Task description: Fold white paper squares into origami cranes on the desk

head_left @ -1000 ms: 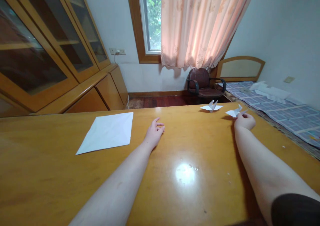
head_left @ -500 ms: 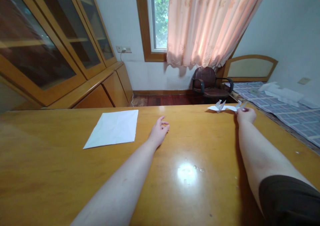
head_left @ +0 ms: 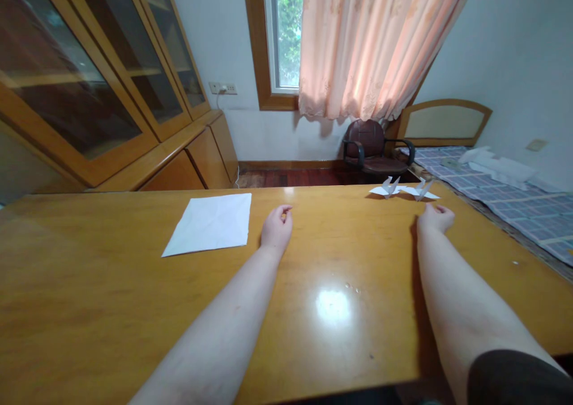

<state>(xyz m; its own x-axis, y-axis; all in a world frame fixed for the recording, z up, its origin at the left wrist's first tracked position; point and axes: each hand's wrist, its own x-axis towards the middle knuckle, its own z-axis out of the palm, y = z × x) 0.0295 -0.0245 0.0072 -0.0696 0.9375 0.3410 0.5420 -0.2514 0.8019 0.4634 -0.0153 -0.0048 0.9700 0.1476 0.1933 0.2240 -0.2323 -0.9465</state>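
Two small folded white paper cranes stand side by side near the far edge of the wooden table (head_left: 134, 309): one crane (head_left: 385, 189) on the left, the other crane (head_left: 421, 191) on the right. My right hand (head_left: 435, 218) rests just in front of the right crane, fingers loosely curled, holding nothing. My left hand (head_left: 276, 227) lies on the table near the middle, fingers curled with the tips together and nothing visible in them. A flat white sheet of paper (head_left: 212, 223) lies just to the left of my left hand.
A wooden glass-door cabinet (head_left: 89, 94) runs along the left wall. Beyond the table stand a dark office chair (head_left: 371, 148) under a peach curtain (head_left: 371, 40), and a bed (head_left: 514, 202) with a checked cover at the right.
My right hand has let go of the second crane beside the first and drawn back toward me. My left hand has curled its fingers and shifted slightly toward the sheet.
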